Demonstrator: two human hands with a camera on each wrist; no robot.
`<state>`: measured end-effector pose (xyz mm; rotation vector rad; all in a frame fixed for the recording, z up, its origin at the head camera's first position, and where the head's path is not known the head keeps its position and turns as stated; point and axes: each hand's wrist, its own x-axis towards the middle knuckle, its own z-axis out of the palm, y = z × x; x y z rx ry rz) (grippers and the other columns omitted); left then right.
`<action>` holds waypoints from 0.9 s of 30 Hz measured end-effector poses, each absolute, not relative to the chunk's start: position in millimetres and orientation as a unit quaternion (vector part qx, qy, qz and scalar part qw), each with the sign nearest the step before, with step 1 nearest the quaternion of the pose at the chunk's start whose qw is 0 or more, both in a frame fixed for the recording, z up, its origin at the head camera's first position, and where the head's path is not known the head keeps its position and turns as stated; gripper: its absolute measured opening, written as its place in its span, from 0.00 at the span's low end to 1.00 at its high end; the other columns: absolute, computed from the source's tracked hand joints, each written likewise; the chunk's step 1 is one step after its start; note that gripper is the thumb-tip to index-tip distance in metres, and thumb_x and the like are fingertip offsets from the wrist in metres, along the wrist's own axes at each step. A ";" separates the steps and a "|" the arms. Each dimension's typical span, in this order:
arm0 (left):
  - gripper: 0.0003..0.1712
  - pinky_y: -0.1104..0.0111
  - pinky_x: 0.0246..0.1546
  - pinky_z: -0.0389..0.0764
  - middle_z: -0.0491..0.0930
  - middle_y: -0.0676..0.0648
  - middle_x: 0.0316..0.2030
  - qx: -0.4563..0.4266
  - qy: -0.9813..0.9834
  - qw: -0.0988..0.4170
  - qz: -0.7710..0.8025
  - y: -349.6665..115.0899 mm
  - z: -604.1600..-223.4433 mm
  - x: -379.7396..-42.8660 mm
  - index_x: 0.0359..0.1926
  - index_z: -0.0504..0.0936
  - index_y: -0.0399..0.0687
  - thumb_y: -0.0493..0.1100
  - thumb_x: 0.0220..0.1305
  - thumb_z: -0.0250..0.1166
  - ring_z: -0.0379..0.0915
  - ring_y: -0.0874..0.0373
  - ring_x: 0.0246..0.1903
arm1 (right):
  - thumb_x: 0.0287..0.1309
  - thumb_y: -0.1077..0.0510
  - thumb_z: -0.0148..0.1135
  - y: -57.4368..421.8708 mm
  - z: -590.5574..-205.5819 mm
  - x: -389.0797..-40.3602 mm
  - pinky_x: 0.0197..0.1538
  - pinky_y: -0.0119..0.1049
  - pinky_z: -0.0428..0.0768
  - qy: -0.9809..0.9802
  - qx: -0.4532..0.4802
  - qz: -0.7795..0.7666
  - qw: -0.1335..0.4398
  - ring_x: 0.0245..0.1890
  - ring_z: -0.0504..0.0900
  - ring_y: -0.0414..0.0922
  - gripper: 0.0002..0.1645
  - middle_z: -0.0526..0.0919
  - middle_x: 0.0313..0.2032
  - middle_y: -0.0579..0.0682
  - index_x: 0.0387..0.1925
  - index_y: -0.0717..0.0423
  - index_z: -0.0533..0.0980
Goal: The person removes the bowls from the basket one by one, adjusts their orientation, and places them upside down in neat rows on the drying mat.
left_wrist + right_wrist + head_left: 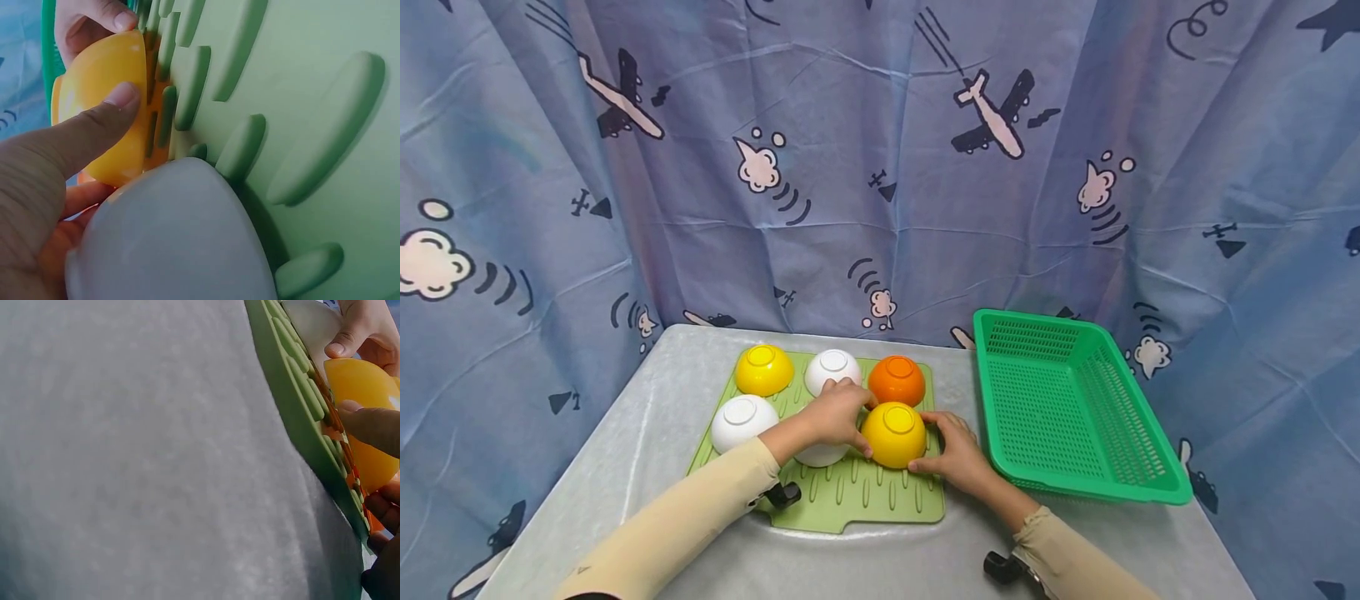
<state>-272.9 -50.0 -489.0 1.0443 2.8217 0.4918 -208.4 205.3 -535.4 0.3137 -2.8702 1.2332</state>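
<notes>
An upside-down yellow bowl (895, 437) is at the front right of a green ribbed drying mat (880, 498). My left hand (837, 415) grips its left side, the thumb (103, 119) lying along the wall in the left wrist view. From the other side my right hand (961, 457) holds the same bowl, thumb toward the front and fingers further back. An upturned orange bowl (897, 380) sits right behind it. Under my left wrist, a white bowl (178, 237) is partly hidden in the head view.
More upturned bowls stand on the mat: a yellow one (763, 371) at the back left, a white one (833, 367) beside it, another white one (743, 422) at the left. A green plastic basket (1078, 486) occupies the table's right side. A patterned curtain (880, 167) hangs behind.
</notes>
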 end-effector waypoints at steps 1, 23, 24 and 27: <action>0.44 0.61 0.46 0.60 0.85 0.57 0.49 0.342 0.926 0.046 0.154 -49.3 -489.5 -272.9 0.55 0.84 0.53 0.64 0.34 0.86 0.68 0.59 0.46 | 0.37 0.48 0.87 205.5 -536.1 -208.3 0.72 0.60 0.60 -0.916 0.101 0.388 0.003 0.68 0.67 0.58 0.53 0.76 0.65 0.57 0.66 0.56 0.73; 0.47 0.60 0.45 0.61 0.84 0.55 0.52 0.345 0.932 0.021 0.112 -50.2 -492.9 -268.5 0.57 0.84 0.53 0.70 0.37 0.82 0.68 0.57 0.47 | 0.42 0.49 0.85 203.5 -534.5 -204.5 0.71 0.61 0.62 -0.916 0.114 0.383 0.008 0.69 0.66 0.59 0.55 0.73 0.67 0.59 0.71 0.59 0.68; 0.47 0.60 0.46 0.61 0.84 0.55 0.52 0.344 0.931 0.020 0.116 -51.2 -493.1 -268.8 0.58 0.84 0.53 0.71 0.37 0.81 0.68 0.57 0.47 | 0.43 0.49 0.85 203.0 -533.7 -203.8 0.71 0.60 0.63 -0.915 0.120 0.385 0.012 0.69 0.66 0.60 0.55 0.73 0.67 0.59 0.71 0.60 0.68; 0.47 0.59 0.47 0.62 0.84 0.54 0.54 0.343 0.929 0.021 0.134 -53.6 -493.2 -268.4 0.59 0.83 0.53 0.70 0.38 0.81 0.68 0.57 0.49 | 0.46 0.49 0.83 202.2 -531.6 -201.0 0.71 0.60 0.65 -0.911 0.136 0.388 0.019 0.69 0.67 0.60 0.53 0.72 0.67 0.60 0.71 0.60 0.68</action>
